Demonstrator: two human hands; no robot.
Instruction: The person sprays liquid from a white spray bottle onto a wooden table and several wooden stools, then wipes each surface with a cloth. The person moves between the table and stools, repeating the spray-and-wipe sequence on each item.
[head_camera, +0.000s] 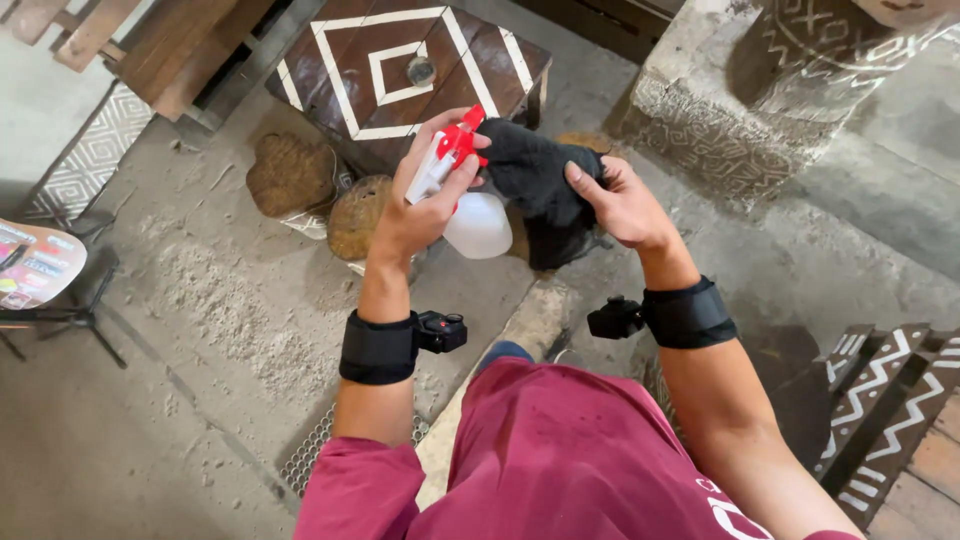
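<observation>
My left hand (420, 195) grips a white spray bottle (478, 225) by its red trigger head (460, 143), nozzle turned toward the cloth. My right hand (620, 200) holds a black cloth (540, 185) bunched up right beside the nozzle. Both hands are raised in front of me above the floor. Each wrist wears a black strap with a small black device attached.
A dark wooden stool (400, 70) with white diamond lines stands just beyond my hands. Two round woven pieces (290, 175) lie on the dusty concrete floor. A carved stone block (740, 100) sits at the upper right, patterned wooden pieces (880, 400) at the lower right.
</observation>
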